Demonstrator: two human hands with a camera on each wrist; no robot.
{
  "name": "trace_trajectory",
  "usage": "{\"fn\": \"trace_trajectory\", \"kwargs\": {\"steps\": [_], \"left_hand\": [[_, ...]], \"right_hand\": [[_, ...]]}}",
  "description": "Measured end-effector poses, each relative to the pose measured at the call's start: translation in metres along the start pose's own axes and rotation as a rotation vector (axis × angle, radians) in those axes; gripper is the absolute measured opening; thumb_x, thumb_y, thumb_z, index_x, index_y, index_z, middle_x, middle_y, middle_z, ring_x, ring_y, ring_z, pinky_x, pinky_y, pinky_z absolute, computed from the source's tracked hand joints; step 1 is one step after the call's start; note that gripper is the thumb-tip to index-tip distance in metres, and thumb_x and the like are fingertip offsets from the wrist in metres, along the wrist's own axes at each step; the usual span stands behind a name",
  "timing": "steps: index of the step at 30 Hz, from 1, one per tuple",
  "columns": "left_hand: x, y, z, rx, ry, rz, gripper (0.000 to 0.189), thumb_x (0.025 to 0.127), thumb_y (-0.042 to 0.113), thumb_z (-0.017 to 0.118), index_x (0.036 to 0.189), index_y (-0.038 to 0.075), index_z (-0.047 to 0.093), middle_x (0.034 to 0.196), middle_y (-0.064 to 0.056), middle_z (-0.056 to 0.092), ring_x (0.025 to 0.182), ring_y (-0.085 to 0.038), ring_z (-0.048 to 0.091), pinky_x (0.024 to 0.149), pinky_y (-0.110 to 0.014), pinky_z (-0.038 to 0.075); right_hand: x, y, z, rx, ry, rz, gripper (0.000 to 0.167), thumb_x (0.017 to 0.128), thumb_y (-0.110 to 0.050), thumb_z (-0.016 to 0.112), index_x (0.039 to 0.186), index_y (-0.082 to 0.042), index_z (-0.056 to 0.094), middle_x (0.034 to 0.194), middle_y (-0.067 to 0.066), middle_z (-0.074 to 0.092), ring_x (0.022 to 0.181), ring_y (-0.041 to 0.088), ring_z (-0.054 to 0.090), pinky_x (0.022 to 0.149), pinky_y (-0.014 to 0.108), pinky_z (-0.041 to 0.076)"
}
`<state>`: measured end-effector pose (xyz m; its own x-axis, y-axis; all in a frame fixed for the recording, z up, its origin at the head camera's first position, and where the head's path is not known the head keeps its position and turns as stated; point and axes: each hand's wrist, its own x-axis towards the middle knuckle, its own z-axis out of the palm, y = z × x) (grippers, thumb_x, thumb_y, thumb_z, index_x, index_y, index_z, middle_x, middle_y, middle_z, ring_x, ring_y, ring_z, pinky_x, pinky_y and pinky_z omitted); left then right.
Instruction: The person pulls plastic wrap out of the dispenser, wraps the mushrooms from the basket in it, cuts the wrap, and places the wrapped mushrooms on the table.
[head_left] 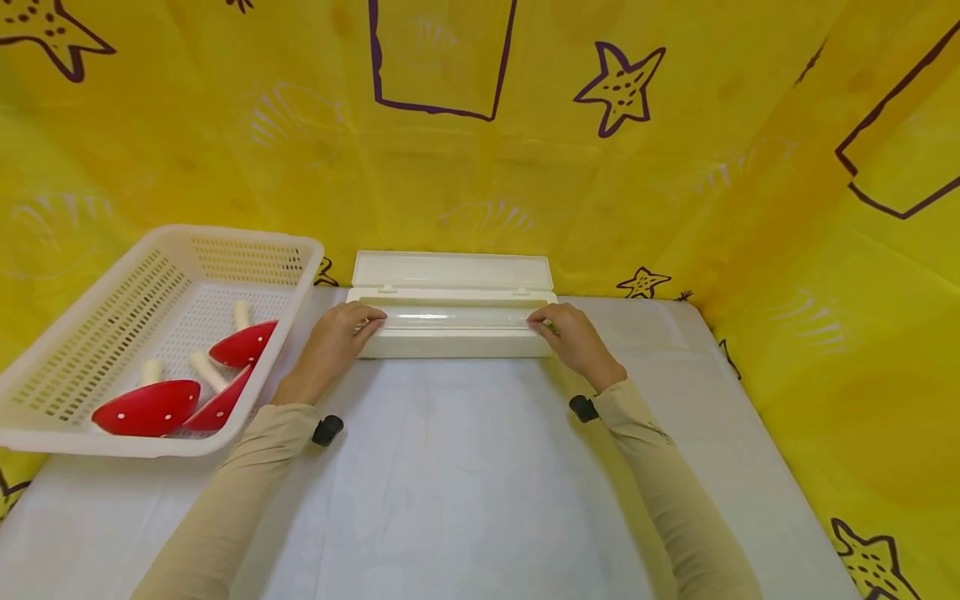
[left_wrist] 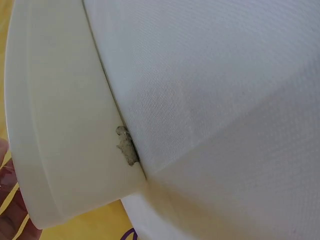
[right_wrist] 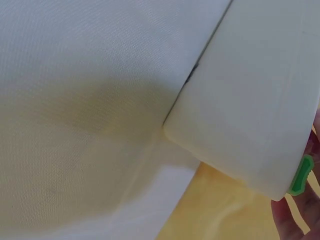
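A long white plastic wrap dispenser [head_left: 457, 346] sits at the back of the table, its hinged lid [head_left: 452, 272] tipped back. Clear, shiny plastic wrap [head_left: 450, 317] spans the opening between both hands. My left hand [head_left: 330, 346] pinches the wrap at the left end between thumb and fingers. At the right end, my right hand [head_left: 579, 340] pinches it the same way. A green slider [right_wrist: 301, 176] shows beside the right fingers in the right wrist view. The left wrist view shows the dispenser's front wall [left_wrist: 70, 110] with a grey smudge low on it; the left fingers are partly hidden behind it.
A white perforated plastic basket [head_left: 168, 448] stands to the left, close to the left forearm. Inside lie several red, white-dotted pieces [head_left: 150, 408] with pale stems. White cloth [head_left: 450, 483] covers the table. Yellow patterned sheets [head_left: 562, 183] rise behind and at the right.
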<state>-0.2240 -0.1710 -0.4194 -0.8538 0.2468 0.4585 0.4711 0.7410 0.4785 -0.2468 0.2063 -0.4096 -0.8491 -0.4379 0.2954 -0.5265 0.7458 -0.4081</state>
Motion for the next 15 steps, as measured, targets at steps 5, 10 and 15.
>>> {"fn": "trace_trajectory", "kwargs": {"steps": [5, 10, 15], "left_hand": [[0.0005, -0.0009, -0.0006, -0.004, 0.042, 0.031, 0.012, 0.087, 0.002, 0.072, 0.098, -0.003, 0.075, 0.094, -0.018, 0.074, 0.088, -0.036, 0.064, 0.084, -0.048, 0.05], [0.0003, -0.0008, -0.0016, 0.0, 0.076, 0.067, 0.011, 0.086, 0.001, 0.073, 0.096, -0.003, 0.074, 0.09, -0.018, 0.074, 0.083, -0.036, 0.064, 0.08, -0.048, 0.051], [0.0006, -0.0011, -0.0007, 0.004, 0.102, 0.092, 0.01, 0.086, 0.001, 0.073, 0.095, -0.004, 0.074, 0.089, -0.018, 0.074, 0.082, -0.036, 0.065, 0.079, -0.048, 0.052]], "right_hand": [[0.0017, -0.0023, -0.0003, -0.042, 0.025, 0.005, 0.019, 0.097, -0.014, 0.063, 0.107, -0.001, 0.072, 0.104, 0.014, 0.073, 0.098, 0.031, 0.066, 0.09, 0.044, 0.053], [0.0026, -0.0034, -0.0009, -0.051, 0.035, 0.008, 0.018, 0.097, -0.013, 0.062, 0.106, 0.0, 0.071, 0.103, 0.015, 0.072, 0.097, 0.032, 0.067, 0.091, 0.044, 0.054], [0.0039, -0.0042, 0.0002, -0.047, 0.077, -0.001, 0.016, 0.096, -0.011, 0.063, 0.103, 0.001, 0.072, 0.1, 0.016, 0.072, 0.095, 0.033, 0.068, 0.089, 0.044, 0.054]]}}
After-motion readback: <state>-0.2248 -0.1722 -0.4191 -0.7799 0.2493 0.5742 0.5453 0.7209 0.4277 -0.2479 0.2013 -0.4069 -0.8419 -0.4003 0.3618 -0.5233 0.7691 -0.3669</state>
